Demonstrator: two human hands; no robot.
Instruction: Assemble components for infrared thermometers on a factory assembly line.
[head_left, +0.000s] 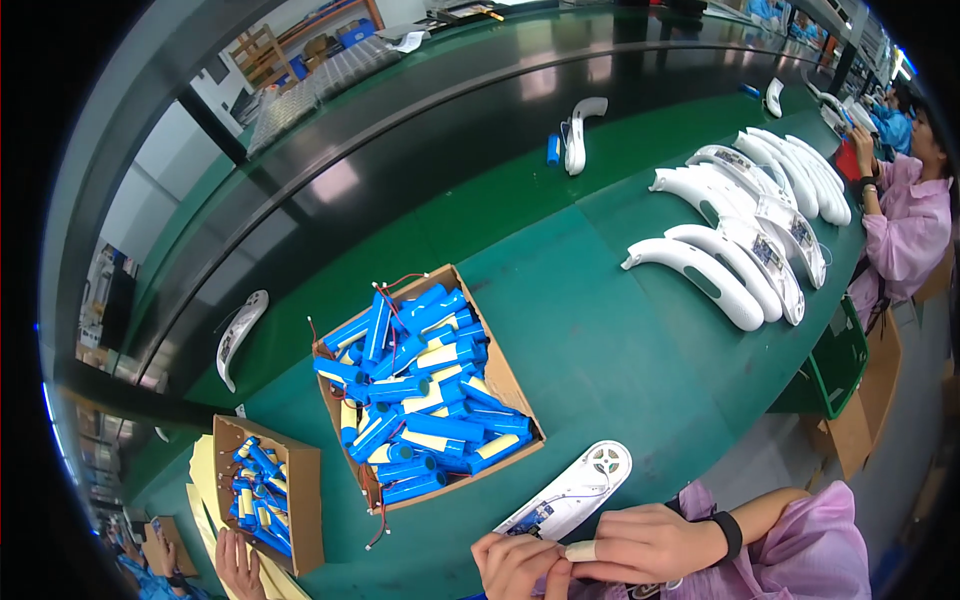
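Observation:
At the lower edge, my left hand (518,566) and my right hand (648,544) meet with fingers curled and pressed together. Whatever is pinched between them is hidden. A dark band circles my right wrist, and a pale wrap covers one fingertip. Right beside the fingers lies a white plastic housing half (568,492), its lower end covered by my left hand. It has a round grille at its far end, a thin wire and a blue circuit board. Left of it stands a cardboard box (513,392) heaped with blue cylindrical battery packs (440,428) with red and black leads.
A smaller carton (308,505) of battery packs stands at left, a co-worker's hand (238,568) beside it. Several white housings (700,280) lie far right, near another person in pink (905,230). Beyond the green mat, a conveyor belt (440,215) carries housings (577,140).

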